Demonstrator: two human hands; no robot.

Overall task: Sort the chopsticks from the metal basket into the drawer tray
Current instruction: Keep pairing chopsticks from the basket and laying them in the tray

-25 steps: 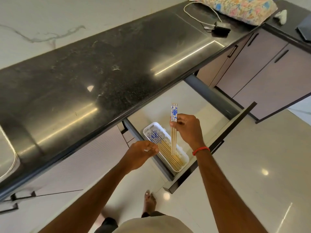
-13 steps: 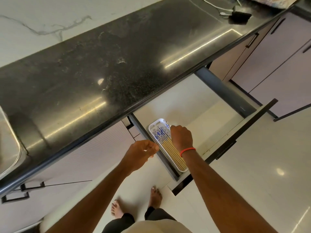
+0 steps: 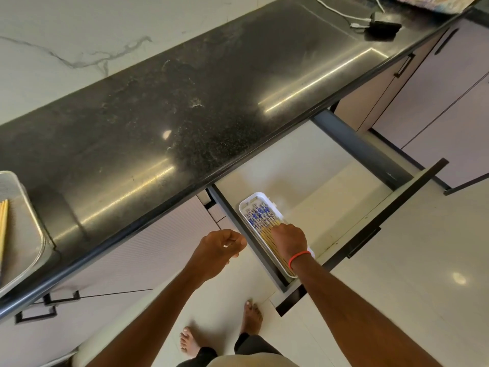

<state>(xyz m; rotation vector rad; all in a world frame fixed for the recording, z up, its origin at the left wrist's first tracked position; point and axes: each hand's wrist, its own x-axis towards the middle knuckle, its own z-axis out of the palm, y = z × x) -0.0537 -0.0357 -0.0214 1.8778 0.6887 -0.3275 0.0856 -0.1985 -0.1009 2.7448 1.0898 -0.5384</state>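
Right hand (image 3: 289,241) is knuckles-up inside the narrow white plastic tray with rounded corners (image 3: 264,195), fingers curled down onto the bundle of pale wooden chopsticks with blue-and-white patterned ends (image 3: 260,218). The back of the hand hides the fingertips, so I can't tell whether they pinch the sticks or only touch them. The sticks lie flat and parallel along the tray; patterned ends stick out beyond the knuckles, plain tips run back under the wrist, which has a thin red band (image 3: 299,258). The tray sits against the left wall of the open cream-lined drawer with dark sides (image 3: 304,176); the drawer floor right of the hand is smooth and bare. Left hand (image 3: 219,247) hangs in the air just left of the tray, outside the drawer, fingers loosely curled and holding nothing. Far left of it, on the glossy speckled black stone countertop (image 3: 172,107), is a silver metal mesh basket (image 3: 26,226) with a few plain yellow-wood chopsticks (image 3: 3,223) inside, cut off by the frame edge.
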